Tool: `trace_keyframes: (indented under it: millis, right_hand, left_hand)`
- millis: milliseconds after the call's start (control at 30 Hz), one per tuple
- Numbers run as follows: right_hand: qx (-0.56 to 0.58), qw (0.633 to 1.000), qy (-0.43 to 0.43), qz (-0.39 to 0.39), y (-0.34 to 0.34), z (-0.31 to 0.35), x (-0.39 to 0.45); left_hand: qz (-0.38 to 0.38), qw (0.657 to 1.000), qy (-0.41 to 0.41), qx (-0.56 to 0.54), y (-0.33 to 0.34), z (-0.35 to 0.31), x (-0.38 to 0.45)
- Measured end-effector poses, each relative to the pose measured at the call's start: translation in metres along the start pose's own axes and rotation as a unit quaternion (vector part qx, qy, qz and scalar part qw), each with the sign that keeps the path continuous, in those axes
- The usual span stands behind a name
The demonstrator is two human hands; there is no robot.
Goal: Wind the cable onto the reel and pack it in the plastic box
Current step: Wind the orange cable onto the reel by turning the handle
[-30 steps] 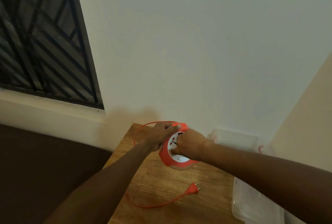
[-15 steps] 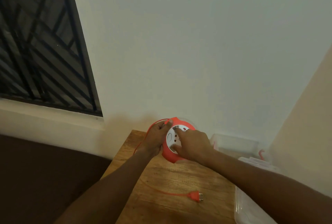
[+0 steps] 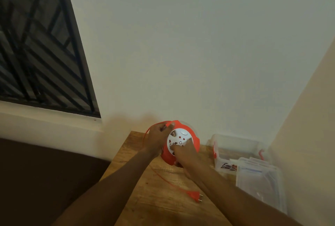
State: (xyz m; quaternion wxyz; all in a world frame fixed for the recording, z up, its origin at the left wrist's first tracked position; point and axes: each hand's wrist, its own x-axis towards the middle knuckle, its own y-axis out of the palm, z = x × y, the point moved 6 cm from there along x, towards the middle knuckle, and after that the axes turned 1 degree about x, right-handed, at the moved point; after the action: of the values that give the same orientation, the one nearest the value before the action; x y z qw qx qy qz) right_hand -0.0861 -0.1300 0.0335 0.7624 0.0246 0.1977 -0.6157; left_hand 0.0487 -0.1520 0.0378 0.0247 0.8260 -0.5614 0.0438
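The reel (image 3: 181, 142) stands tilted on the tabletop (image 3: 163, 204). The left hand (image 3: 157, 138) grips its rigid rim and thin, limp cable (image 3: 167, 182); the right hand (image 3: 184, 153) presses curled fingers on the white face.

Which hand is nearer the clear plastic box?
Right. The right hand presses the reel's white face, beside the plastic box; the left hand is on the reel's far side.
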Motion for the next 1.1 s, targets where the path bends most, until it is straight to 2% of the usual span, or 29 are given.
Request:
trace_keyframes:
  millis: [67, 100, 133, 167, 200, 233, 267, 433, 533, 700, 833, 933, 1067, 1100]
  right_hand:
    - [-0.171, 0.982, -0.084, 0.014, -0.001, 0.009, -0.007]
    - [-0.308, 0.937, -0.168, 0.011, -0.003, 0.018, -0.012]
    - [-0.451, 0.852, -0.267, 0.013, -0.002, 0.029, -0.017]
    - [-0.565, 0.742, -0.361, 0.029, 0.0, 0.037, -0.022]
    - [-0.639, 0.632, -0.434, 0.066, 0.001, 0.042, -0.025]
    - [-0.686, 0.542, -0.474, 0.107, -0.001, 0.044, -0.025]
    - [-0.711, 0.49, -0.485, 0.141, -0.004, 0.046, -0.023]
    - [-0.758, 0.331, -0.528, 0.192, -0.009, 0.056, -0.022]
    - [-0.776, 0.293, -0.524, 0.195, -0.01, 0.061, -0.022]
    - [-0.795, 0.281, -0.503, 0.188, -0.005, 0.069, -0.022]
    - [-0.828, 0.25, -0.473, 0.17, 0.003, 0.064, -0.019]
    - [-0.84, 0.211, -0.474, 0.16, 0.011, 0.064, -0.022]
    - [-0.837, 0.24, -0.464, 0.164, 0.015, 0.065, -0.022]
    - [-0.83, 0.264, -0.462, 0.163, 0.014, 0.064, -0.02]
  left_hand:
    - [-0.004, 1.0, -0.015, 0.004, -0.005, 0.003, 0.004]
    - [-0.002, 1.0, -0.026, 0.008, -0.008, 0.005, 0.006]
    - [0.009, 0.999, -0.035, 0.016, -0.01, 0.006, 0.008]
    - [0.024, 0.999, -0.04, 0.023, -0.012, 0.006, 0.009]
    - [0.041, 0.998, -0.042, 0.026, -0.011, 0.006, 0.01]
    - [0.056, 0.997, -0.045, 0.021, -0.011, 0.005, 0.011]
    - [0.067, 0.996, -0.049, 0.013, -0.01, 0.004, 0.011]
    - [0.105, 0.993, -0.056, 0.028, -0.008, 0.002, 0.012]
    - [0.125, 0.989, -0.061, 0.046, -0.008, 0.004, 0.012]
    - [0.12, 0.99, -0.077, 0.02, -0.012, 0.001, 0.013]
    - [0.111, 0.99, -0.068, 0.048, -0.01, -0.005, 0.015]
    - [0.116, 0.989, -0.081, 0.041, -0.008, -0.002, 0.013]
    - [0.112, 0.99, -0.069, 0.049, -0.008, -0.001, 0.012]
    - [0.111, 0.991, -0.067, 0.045, -0.009, -0.002, 0.012]
